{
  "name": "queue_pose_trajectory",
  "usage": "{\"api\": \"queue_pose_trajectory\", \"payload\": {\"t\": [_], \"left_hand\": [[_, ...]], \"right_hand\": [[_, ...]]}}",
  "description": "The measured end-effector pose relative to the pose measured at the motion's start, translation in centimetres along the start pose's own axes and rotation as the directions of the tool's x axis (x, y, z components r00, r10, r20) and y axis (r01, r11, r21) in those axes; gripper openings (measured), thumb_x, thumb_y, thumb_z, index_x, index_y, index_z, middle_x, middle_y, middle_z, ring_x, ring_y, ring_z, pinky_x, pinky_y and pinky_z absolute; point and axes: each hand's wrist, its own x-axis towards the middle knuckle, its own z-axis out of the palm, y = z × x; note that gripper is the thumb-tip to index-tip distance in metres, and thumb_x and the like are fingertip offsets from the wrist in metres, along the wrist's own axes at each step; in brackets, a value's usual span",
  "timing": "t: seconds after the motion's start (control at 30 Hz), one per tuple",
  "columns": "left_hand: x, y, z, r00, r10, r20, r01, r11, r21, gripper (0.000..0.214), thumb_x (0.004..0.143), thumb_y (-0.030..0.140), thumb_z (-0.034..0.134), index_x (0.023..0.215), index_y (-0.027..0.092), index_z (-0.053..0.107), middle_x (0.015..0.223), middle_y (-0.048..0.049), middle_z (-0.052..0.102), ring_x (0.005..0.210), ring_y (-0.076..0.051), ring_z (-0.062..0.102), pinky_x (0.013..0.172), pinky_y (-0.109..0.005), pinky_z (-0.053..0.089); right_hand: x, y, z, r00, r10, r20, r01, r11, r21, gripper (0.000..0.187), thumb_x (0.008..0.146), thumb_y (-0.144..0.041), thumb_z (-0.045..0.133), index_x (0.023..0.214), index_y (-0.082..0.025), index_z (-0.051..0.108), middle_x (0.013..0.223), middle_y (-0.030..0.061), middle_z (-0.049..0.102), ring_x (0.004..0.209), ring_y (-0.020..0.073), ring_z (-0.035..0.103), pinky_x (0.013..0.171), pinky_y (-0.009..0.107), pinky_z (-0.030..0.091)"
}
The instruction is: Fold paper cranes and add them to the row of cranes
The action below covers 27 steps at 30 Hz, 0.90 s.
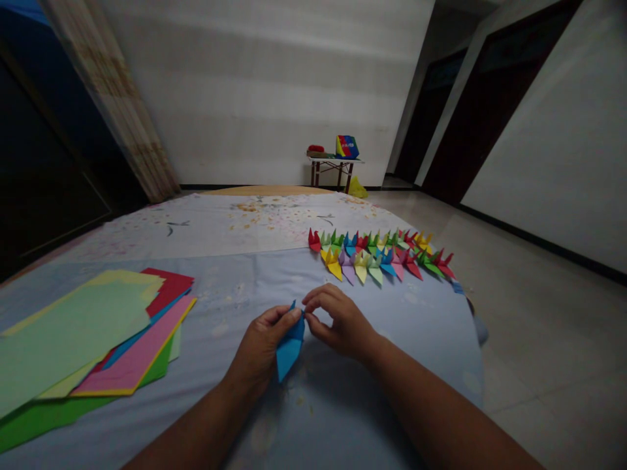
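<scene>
1. Paper (pixel 290 354), blue and folded into a pointed shape, sits between the two hands, near the worktop's (pixel 264 190) closest side; take it as the clock's centre. One narrow point rises toward 12 o'clock, while the broader end tapers down between 6 and 7.
2. Left hand (pixel 267 336), at 9 o'clock, grasps the piece, its thumb pressed on the near face.
3. Right hand (pixel 340 320), at 2 o'clock, has thumb and fingertips drawn together at the upper right edge of the piece; I cannot tell whether they pinch it.
4. Folded paper birds (pixel 361 266) stand close together in two uneven rows at 2 o'clock, beyond the right hand: red, green, blue, yellow, pink, purple.
5. Loose sheets (pixel 83 333) lie overlapping at 9 o'clock, well apart from the left hand; pale green is on top, with yellow, red, blue, pink and bright green showing beneath.
6. Pale blue cloth (pixel 426 320) lies under everything listed so far; white floral cloth (pixel 206 228) covers the far part, around 11.
7. Past the worktop, between 12 and 1, a stand (pixel 333 160) carries a multicoloured box-like object (pixel 347 147).
</scene>
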Motion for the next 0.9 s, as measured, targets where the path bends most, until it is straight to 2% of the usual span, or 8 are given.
{"api": "queue_pose_trajectory", "payload": {"t": [0.13,0.37,0.57,0.73,0.9], "left_hand": [[0.02,-0.08,-0.07,1.000,-0.018,0.026,0.019,0.999,-0.034,0.025,0.056,0.032,0.078,0.073,0.016,0.068,0.058,0.0042,0.060,0.051,-0.007,0.049,0.051,-0.018,0.037],[0.07,-0.28,-0.26,0.998,-0.004,0.060,0.006,1.000,-0.027,0.022,0.060,0.030,0.077,0.074,0.016,0.069,0.060,0.0032,0.062,0.052,-0.007,0.050,0.052,-0.018,0.037],[0.28,-0.53,-0.38,0.996,-0.014,0.091,0.018,0.999,-0.050,0.020,0.062,0.028,0.075,0.076,0.015,0.069,0.059,0.0037,0.061,0.052,-0.006,0.049,0.052,-0.017,0.037],[0.44,-0.57,-0.31,0.997,-0.006,0.077,0.011,0.998,-0.066,0.019,0.061,0.027,0.076,0.073,0.014,0.069,0.058,0.0038,0.060,0.052,-0.006,0.049,0.052,-0.016,0.038],[0.40,-0.58,-0.24,0.998,0.002,0.059,0.004,0.996,-0.094,0.020,0.060,0.027,0.077,0.073,0.014,0.069,0.058,0.0037,0.060,0.053,-0.005,0.048,0.051,-0.016,0.037]], "right_hand": [[0.04,-0.06,-0.01,0.999,-0.029,-0.029,0.028,0.999,-0.043,0.008,0.077,-0.015,0.053,0.084,-0.020,0.055,0.089,0.0070,0.060,0.085,0.0178,0.055,0.077,0.034,0.043],[0.00,-0.29,-0.18,0.999,-0.006,-0.042,0.007,1.000,0.027,0.009,0.077,-0.017,0.055,0.086,-0.020,0.056,0.088,0.0068,0.060,0.086,0.0177,0.055,0.078,0.034,0.044],[0.19,-0.38,-0.11,0.999,-0.021,-0.034,0.021,1.000,0.018,0.008,0.078,-0.014,0.054,0.084,-0.019,0.055,0.088,0.0071,0.060,0.086,0.0171,0.055,0.077,0.033,0.045],[0.21,-0.34,-0.08,0.998,-0.050,-0.024,0.049,0.999,-0.022,0.008,0.078,-0.014,0.053,0.083,-0.020,0.055,0.088,0.0069,0.060,0.085,0.0172,0.055,0.077,0.034,0.044],[0.10,-0.37,-0.10,1.000,-0.007,-0.026,0.008,1.000,0.024,0.007,0.078,-0.016,0.054,0.084,-0.019,0.055,0.089,0.0074,0.060,0.087,0.0177,0.055,0.079,0.034,0.044]]}}
